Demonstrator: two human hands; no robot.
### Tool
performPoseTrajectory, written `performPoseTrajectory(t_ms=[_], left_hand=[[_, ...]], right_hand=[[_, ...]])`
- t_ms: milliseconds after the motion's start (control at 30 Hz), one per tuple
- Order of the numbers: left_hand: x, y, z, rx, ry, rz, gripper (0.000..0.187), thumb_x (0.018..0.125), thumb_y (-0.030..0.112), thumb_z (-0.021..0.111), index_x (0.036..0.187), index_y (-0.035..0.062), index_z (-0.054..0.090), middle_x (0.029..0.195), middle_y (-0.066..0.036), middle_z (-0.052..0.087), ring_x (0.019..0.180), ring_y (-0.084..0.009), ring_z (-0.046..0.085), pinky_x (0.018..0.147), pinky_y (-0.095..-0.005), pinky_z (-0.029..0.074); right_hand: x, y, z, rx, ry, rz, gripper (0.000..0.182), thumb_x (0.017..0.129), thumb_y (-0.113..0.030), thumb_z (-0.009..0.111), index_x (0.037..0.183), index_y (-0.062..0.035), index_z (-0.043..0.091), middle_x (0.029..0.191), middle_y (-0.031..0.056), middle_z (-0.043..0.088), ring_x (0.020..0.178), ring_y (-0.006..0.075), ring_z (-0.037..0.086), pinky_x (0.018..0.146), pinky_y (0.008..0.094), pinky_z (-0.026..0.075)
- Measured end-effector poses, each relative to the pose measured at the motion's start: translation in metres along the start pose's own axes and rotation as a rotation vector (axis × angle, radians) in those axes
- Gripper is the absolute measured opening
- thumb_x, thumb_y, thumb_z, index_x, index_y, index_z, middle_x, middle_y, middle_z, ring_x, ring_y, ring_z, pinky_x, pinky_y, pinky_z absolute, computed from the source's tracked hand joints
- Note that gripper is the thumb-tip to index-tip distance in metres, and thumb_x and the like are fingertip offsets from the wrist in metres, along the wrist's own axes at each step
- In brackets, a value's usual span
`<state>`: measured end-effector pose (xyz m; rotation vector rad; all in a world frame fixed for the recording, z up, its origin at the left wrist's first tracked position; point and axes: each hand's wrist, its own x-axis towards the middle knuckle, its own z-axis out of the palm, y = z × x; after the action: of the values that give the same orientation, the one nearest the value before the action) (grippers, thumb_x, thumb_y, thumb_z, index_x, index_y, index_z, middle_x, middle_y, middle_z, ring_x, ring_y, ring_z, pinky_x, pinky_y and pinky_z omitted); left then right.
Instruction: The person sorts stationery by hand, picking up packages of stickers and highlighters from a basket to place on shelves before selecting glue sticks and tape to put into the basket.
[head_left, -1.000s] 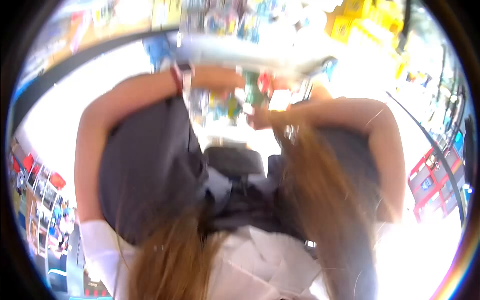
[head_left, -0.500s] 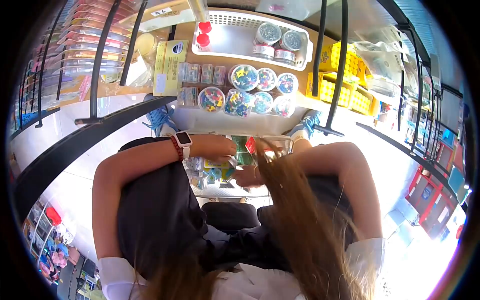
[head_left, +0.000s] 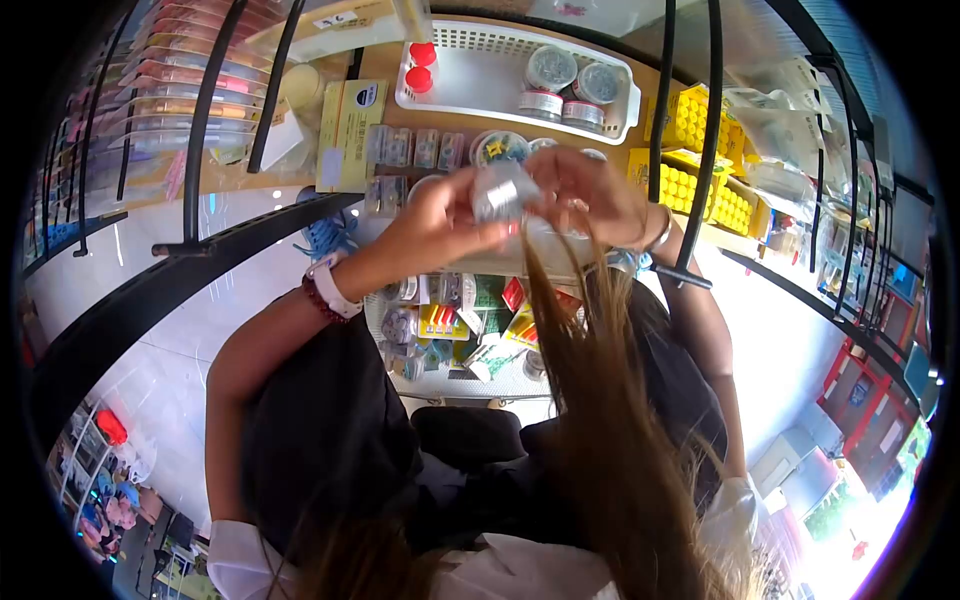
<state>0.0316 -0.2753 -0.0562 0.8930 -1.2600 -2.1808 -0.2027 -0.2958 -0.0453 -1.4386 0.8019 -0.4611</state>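
A small clear tub (head_left: 494,192) with grey contents and a white label is raised between my hands, slightly blurred. My left hand (head_left: 445,215) grips it from the left, with the thumb below and the fingers behind. At the tub's right side, my right hand (head_left: 600,195) has its fingers curled against it. Behind my hands, tubs of colourful push pins (head_left: 497,148) stand on the shelf, partly covered. Below lies an open container (head_left: 455,382) of mixed stationery, with a yellow pack (head_left: 442,321) and small tubs in it.
A white basket (head_left: 460,95) on the shelf holds grey-filled tubs (head_left: 551,68) and red-capped bottles (head_left: 419,79). Yellow boxes (head_left: 718,190) stand to the right, a yellow-green packet (head_left: 350,135) to the left. Black metal hooks (head_left: 682,275) jut out on both sides near my forearms.
Both hands have risen from the stationery container to in front of the shelf, with the small tub now between them. The container's contents are more exposed.
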Motion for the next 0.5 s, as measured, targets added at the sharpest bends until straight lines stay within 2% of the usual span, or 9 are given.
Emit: performPoseTrajectory(t_ms=[33, 67, 100, 133, 200, 333, 467, 500], left_hand=[[0.003, 0.0, 0.001, -0.09, 0.103, 0.06, 0.042, 0.082, 0.014, 0.062, 0.116, -0.0042, 0.044, 0.106, -0.012, 0.057, 0.087, -0.0165, 0.061, 0.078, -0.0276, 0.052], [0.005, 0.003, 0.0, -0.205, 0.138, 0.013, 0.04, 0.083, 0.013, 0.061, 0.114, -0.005, 0.044, 0.106, -0.013, 0.057, 0.087, -0.0167, 0.061, 0.078, -0.0277, 0.051], [0.006, 0.01, 0.0, -0.319, 0.172, -0.03, 0.038, 0.083, 0.012, 0.06, 0.113, -0.0059, 0.045, 0.105, -0.013, 0.057, 0.087, -0.0168, 0.061, 0.078, -0.0277, 0.051], [0.005, 0.01, -0.001, -0.32, 0.173, -0.031, 0.038, 0.083, 0.012, 0.06, 0.113, -0.0059, 0.045, 0.105, -0.013, 0.057, 0.087, -0.0168, 0.061, 0.078, -0.0277, 0.051], [0.004, 0.006, -0.006, -0.214, 0.207, 0.06, 0.035, 0.083, 0.01, 0.06, 0.111, -0.0066, 0.045, 0.104, -0.014, 0.057, 0.088, -0.0165, 0.061, 0.079, -0.0272, 0.051], [0.007, -0.01, 0.003, -0.159, 0.347, 0.204, 0.034, 0.082, 0.008, 0.062, 0.107, -0.0065, 0.046, 0.102, -0.012, 0.057, 0.093, -0.0141, 0.058, 0.081, -0.0254, 0.049], [0.0, -0.011, 0.005, -0.134, 0.334, 0.179, 0.032, 0.082, 0.008, 0.062, 0.106, -0.0062, 0.046, 0.102, -0.012, 0.057, 0.095, -0.0142, 0.057, 0.082, -0.0251, 0.048], [0.0, -0.012, 0.004, -0.129, 0.332, 0.157, 0.036, 0.082, 0.007, 0.062, 0.11, -0.0062, 0.044, 0.107, -0.014, 0.055, 0.1, -0.0161, 0.055, 0.085, -0.027, 0.047]], right_hand=[[0.007, -0.017, 0.003, -0.149, 0.105, 0.122, 0.044, 0.078, -0.019, 0.067, 0.112, 0.0023, 0.049, 0.094, 0.0077, 0.055, 0.081, 0.0126, 0.053, 0.075, 0.028, 0.046], [0.01, -0.023, 0.009, -0.163, 0.231, 0.083, 0.055, 0.074, -0.022, 0.071, 0.117, 0.0016, 0.046, 0.098, 0.0102, 0.056, 0.085, 0.0179, 0.056, 0.077, 0.0304, 0.046], [0.015, -0.025, 0.012, -0.159, 0.229, 0.084, 0.055, 0.074, -0.022, 0.071, 0.117, 0.0016, 0.046, 0.098, 0.0102, 0.056, 0.085, 0.0179, 0.056, 0.077, 0.0304, 0.046], [0.019, -0.026, 0.013, -0.427, 0.294, -0.175, 0.057, 0.072, -0.021, 0.072, 0.118, 0.0007, 0.047, 0.1, 0.0115, 0.056, 0.089, 0.0217, 0.056, 0.078, 0.0324, 0.047], [0.027, -0.026, 0.022, -0.798, 0.35, -0.404, 0.064, 0.062, -0.018, 0.077, 0.117, -0.0026, 0.049, 0.107, 0.0152, 0.055, 0.096, 0.0324, 0.054, 0.081, 0.0375, 0.046], [0.032, -0.029, 0.022, -0.887, 0.256, -0.304, 0.067, 0.057, -0.014, 0.076, 0.117, -0.0044, 0.049, 0.108, 0.0151, 0.054, 0.097, 0.0331, 0.054, 0.081, 0.0377, 0.046], [0.039, -0.032, 0.033, -0.917, 0.232, -0.445, 0.063, 0.056, -0.011, 0.074, 0.114, -0.0004, 0.05, 0.103, 0.0156, 0.056, 0.094, 0.0314, 0.055, 0.079, 0.0364, 0.048], [0.041, -0.032, 0.032, -0.921, 0.231, -0.446, 0.063, 0.056, -0.011, 0.074, 0.114, -0.0004, 0.05, 0.103, 0.0156, 0.056, 0.094, 0.0314, 0.055, 0.079, 0.0364, 0.048]])
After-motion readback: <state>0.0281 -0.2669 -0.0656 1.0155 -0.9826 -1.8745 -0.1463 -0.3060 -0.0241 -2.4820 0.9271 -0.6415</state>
